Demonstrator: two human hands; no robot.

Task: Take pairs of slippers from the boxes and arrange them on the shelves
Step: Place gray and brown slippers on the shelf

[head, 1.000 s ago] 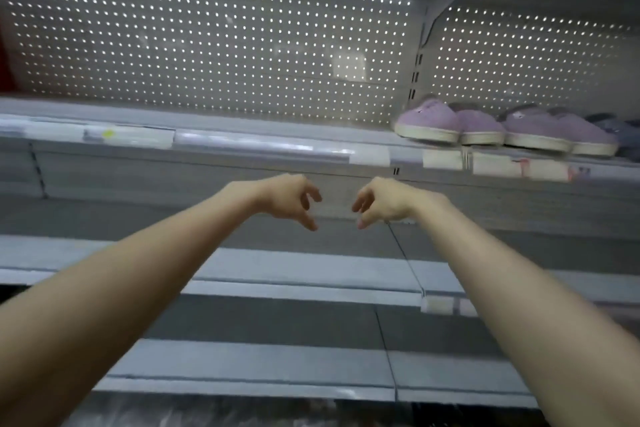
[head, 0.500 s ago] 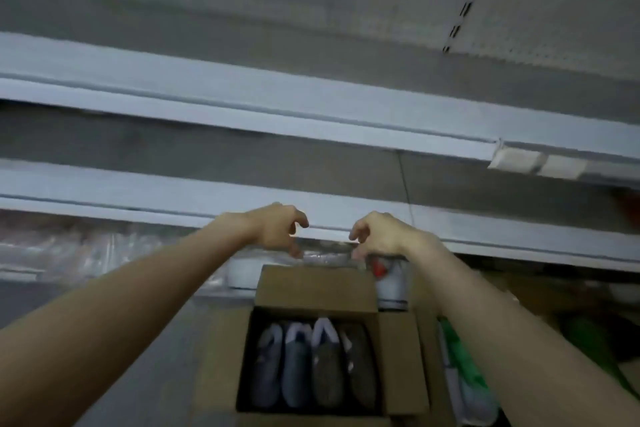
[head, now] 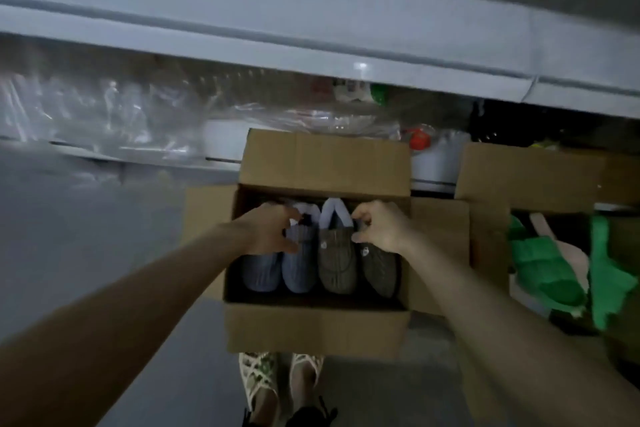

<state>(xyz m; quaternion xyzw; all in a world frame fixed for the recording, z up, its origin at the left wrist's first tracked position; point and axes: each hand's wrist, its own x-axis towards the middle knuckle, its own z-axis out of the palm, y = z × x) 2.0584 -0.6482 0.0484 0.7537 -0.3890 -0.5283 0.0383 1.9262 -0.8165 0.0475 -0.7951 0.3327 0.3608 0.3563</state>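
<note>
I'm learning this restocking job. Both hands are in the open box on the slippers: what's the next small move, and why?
Probably lift both straight up: the left hand grips the blue-grey pair, the right hand pinches the brown pair, and both pairs sit inside the cardboard box.

Matt cardboard box holds knitted-looking cloth slippers; crinkly glossy plastic wrap behind.

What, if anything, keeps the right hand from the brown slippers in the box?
Probably nothing, so yes: the box has its flaps open, and the right hand pinches the brown slippers at their heel ends. The left hand grips the blue slippers beside them.
</note>
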